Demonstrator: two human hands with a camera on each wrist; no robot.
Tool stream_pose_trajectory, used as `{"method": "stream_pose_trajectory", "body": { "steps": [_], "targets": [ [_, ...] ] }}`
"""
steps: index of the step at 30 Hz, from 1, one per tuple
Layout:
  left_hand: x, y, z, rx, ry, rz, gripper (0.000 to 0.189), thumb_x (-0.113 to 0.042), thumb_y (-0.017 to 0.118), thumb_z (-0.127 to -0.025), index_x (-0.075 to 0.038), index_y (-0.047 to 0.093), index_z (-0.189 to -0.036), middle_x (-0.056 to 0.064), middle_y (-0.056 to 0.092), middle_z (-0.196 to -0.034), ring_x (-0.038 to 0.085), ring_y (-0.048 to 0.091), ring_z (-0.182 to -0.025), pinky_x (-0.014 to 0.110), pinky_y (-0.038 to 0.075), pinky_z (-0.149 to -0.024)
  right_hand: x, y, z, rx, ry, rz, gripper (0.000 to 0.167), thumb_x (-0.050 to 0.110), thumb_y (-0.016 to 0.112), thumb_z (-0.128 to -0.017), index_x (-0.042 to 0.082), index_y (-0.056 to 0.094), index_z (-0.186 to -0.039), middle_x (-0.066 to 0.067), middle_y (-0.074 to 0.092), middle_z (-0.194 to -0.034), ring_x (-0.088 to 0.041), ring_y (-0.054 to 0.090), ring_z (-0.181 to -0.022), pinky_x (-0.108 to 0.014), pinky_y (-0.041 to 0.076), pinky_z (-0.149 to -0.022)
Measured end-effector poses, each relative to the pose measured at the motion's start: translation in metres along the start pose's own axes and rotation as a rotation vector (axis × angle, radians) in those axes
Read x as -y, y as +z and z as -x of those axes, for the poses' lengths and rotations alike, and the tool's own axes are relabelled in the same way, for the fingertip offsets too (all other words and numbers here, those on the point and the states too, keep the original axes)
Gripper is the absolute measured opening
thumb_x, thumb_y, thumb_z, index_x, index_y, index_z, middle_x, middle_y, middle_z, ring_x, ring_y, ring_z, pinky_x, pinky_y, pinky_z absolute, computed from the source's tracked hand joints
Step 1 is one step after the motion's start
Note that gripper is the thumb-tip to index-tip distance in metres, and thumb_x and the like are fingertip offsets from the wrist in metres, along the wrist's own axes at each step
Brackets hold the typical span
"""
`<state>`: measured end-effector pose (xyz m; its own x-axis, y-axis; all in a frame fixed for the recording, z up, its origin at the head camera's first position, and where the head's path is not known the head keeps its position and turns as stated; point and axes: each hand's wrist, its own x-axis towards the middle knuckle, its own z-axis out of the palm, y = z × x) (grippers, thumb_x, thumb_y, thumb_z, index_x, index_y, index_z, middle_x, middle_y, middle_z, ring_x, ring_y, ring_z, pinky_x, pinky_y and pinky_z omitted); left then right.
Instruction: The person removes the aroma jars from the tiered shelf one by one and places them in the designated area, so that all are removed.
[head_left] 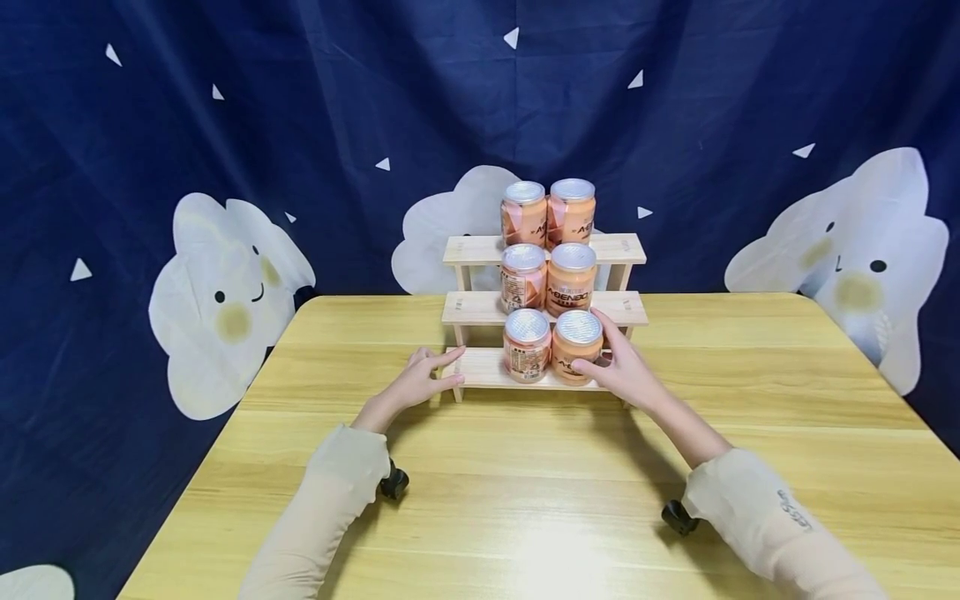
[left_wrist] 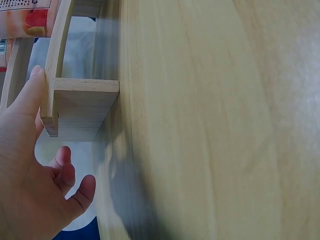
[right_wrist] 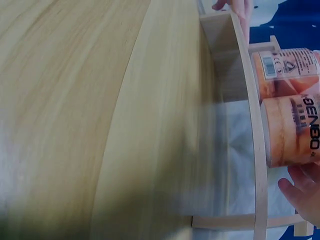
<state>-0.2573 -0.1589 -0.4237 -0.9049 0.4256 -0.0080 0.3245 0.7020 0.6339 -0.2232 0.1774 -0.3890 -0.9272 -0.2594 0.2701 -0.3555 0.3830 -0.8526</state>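
Bumping the bottom right jar [head_left: 574, 343] could tip it: right hand [head_left: 622, 367] close, fingers spread; left hand [head_left: 415, 381], also spread, could skew rack [head_left: 478, 310].

Wooden rack [head_left: 477, 308], shiny metallic can lids [head_left: 579, 327], wood-grain table [head_left: 510, 467] (rather glossy), cloth backdrop [head_left: 450, 92]

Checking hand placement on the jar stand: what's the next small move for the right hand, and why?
Probably loosen the right hand and ease it rightward off the lower right jar. That jar appears to stand upright on the lowest plank, beside the lower left jar, matching the middle pair of jars and top pair of jars above.
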Motion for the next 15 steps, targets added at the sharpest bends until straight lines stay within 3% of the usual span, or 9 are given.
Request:
{"method": "stream_pose_trajectory", "body": {
  "steps": [7,15],
  "targets": [
    [0.0008,-0.0002,0.001,0.005,-0.008,0.009,0.06,-0.037,0.06,-0.087,-0.018,0.039,-0.139,0.009,0.037,-0.09,0.022,0.03,-0.084,0.033,0.029,-0.069,0.001,0.0053,-0.0014,-0.054,-0.014,0.037,0.087,0.011,0.075,-0.075,0.008,0.021,-0.144,-0.021,0.043,-0.132,-0.034,0.052,-0.108,-0.037,0.047,-0.08],
    [0.0006,-0.0006,0.0008,0.006,-0.009,0.003,0.059,-0.038,0.061,-0.086,-0.021,0.039,-0.139,0.011,0.038,-0.092,0.022,0.031,-0.084,0.032,0.029,-0.07,-0.002,0.0092,-0.0021,-0.121,-0.056,0.069,0.079,0.01,0.075,-0.075,0.004,0.029,-0.138,-0.021,0.047,-0.126,-0.03,0.05,-0.108,-0.032,0.046,-0.078]
  ]
}}
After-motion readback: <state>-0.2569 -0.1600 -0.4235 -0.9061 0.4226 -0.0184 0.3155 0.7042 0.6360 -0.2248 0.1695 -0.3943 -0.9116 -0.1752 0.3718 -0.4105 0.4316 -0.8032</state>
